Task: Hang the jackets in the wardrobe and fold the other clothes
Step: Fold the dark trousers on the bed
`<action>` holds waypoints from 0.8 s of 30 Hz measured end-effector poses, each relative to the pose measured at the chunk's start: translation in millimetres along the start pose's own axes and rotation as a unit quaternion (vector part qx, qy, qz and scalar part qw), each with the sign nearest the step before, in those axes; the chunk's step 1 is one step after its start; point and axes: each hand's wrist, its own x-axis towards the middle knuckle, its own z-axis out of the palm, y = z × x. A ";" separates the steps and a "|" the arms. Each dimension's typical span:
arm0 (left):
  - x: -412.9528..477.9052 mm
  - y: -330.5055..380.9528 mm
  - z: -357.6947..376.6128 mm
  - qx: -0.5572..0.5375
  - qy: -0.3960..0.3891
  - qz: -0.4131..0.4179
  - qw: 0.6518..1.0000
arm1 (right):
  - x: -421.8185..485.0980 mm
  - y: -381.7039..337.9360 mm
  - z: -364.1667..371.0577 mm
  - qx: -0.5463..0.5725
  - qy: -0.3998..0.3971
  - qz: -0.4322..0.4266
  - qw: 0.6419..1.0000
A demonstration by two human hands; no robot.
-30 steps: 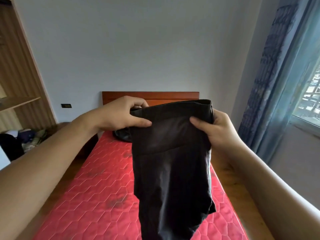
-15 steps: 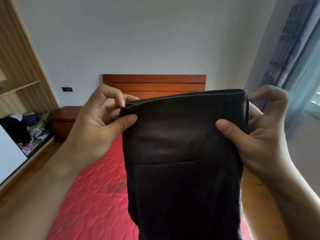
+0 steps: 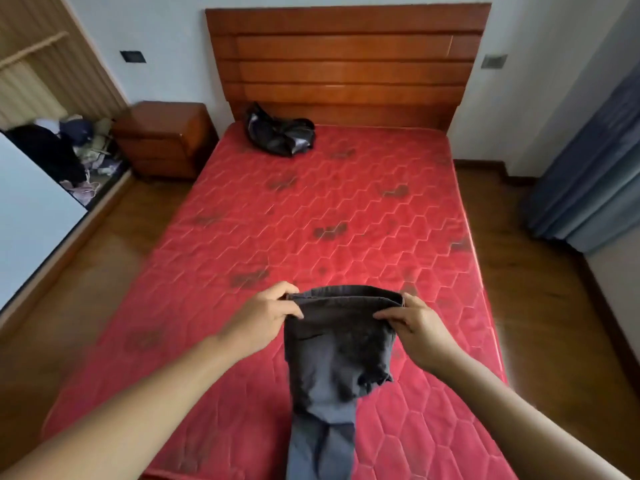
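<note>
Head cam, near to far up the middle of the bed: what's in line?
The dark trousers, waistband gripped by the left hand and right hand → red mattress → crumpled dark garment → wooden headboard.

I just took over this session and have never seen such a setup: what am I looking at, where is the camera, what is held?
There is no machine: these are a person's two bare hands. The one camera sits on their head, looking forward and down. The left hand and right hand each grip the waistband of dark grey trousers, held over a red quilted mattress. A crumpled black garment lies near the wooden headboard.
</note>
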 end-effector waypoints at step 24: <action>-11.3 -185.5 293.1 -0.126 -0.184 -0.390 0.894 | 37.9 187.6 258.3 0.048 -0.150 0.349 0.924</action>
